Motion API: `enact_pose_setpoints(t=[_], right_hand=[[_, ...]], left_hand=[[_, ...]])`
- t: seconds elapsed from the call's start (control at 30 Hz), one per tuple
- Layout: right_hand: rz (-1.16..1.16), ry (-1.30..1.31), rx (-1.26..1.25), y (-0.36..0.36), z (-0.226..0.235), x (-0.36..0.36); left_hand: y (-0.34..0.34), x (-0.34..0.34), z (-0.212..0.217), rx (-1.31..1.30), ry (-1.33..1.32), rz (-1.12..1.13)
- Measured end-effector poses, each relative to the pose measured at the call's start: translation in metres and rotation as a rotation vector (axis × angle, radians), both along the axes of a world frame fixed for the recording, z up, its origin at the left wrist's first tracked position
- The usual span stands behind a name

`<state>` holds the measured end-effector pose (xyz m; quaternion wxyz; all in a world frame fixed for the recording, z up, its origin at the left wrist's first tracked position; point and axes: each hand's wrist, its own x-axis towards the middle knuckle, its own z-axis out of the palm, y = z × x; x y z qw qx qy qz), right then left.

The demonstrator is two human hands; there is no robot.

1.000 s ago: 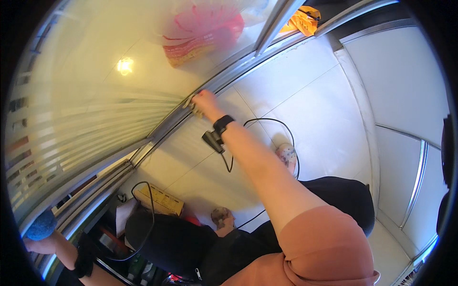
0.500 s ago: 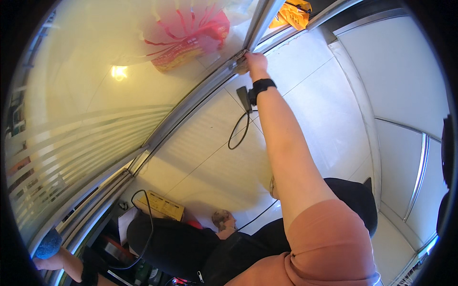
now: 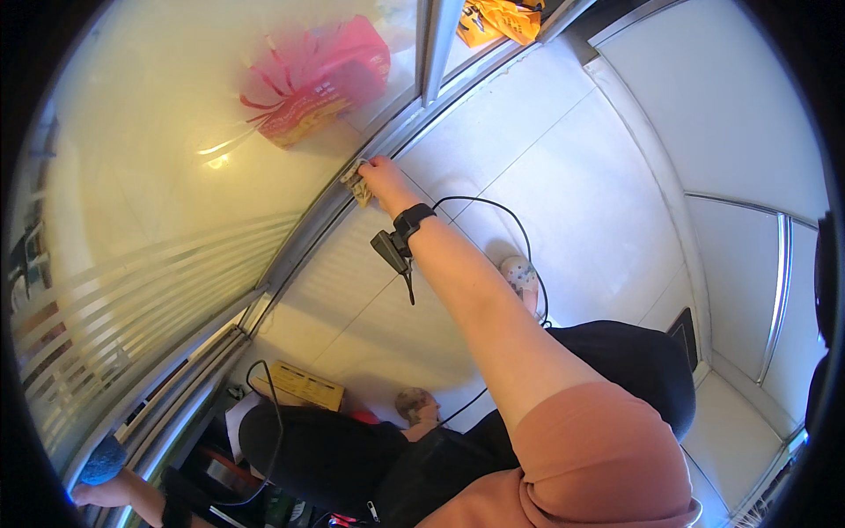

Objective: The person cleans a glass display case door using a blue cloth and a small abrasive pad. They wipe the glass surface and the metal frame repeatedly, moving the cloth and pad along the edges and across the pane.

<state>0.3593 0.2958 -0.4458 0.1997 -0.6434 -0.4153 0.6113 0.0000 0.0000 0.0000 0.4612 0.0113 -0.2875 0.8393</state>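
Note:
My right hand point(image 3: 384, 182) reaches far out with its fingers closed on a crumpled beige cloth point(image 3: 359, 185). The cloth presses on the metal bottom rail point(image 3: 304, 233) of a frosted glass sliding door point(image 3: 158, 185). Around my right wrist is a black strap with a small dark device point(image 3: 387, 248) hanging from it. At the lower left my left hand point(image 3: 104, 493) grips the metal edge of the door. Its fingertips are partly hidden. Just above that hand is a rounded, rough blue thing point(image 3: 104, 461), whose kind I cannot make out.
Through the glass shows a red and pink bag point(image 3: 330, 84). A yellow-orange bag point(image 3: 502, 22) lies beyond the door post. Black cable point(image 3: 519, 224) loops over the pale tiled floor point(image 3: 563, 167) by my patterned shoe point(image 3: 519, 273). A yellow box point(image 3: 304, 385) stands by my knee; white cabinets point(image 3: 731, 114) line the right.
My right hand has slid with the cloth along the rail, nearer and to the left. The wrist device and cable swung along. My left hand stays at the door edge.

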Motion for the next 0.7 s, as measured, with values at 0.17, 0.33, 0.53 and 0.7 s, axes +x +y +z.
enact_pose_setpoints(t=[0.17, 0.33, 0.53, 0.7], right_hand=[[-0.66, 0.401, -0.087, 0.039, -0.012, 0.038], [-0.687, 0.416, -0.201, 0.077, -0.022, 0.048], [-0.348, -0.383, -0.03, 0.096, -0.024, 0.042], [-0.322, -0.357, 0.083, 0.098, 0.002, 0.05]], left_hand=[[-0.004, 0.001, 0.005, -0.131, 0.105, 0.079], [-0.005, 0.0, 0.004, -0.204, 0.151, 0.133], [-0.008, 0.004, 0.009, -0.224, 0.161, 0.14], [-0.01, 0.002, 0.009, -0.211, 0.14, 0.112]])
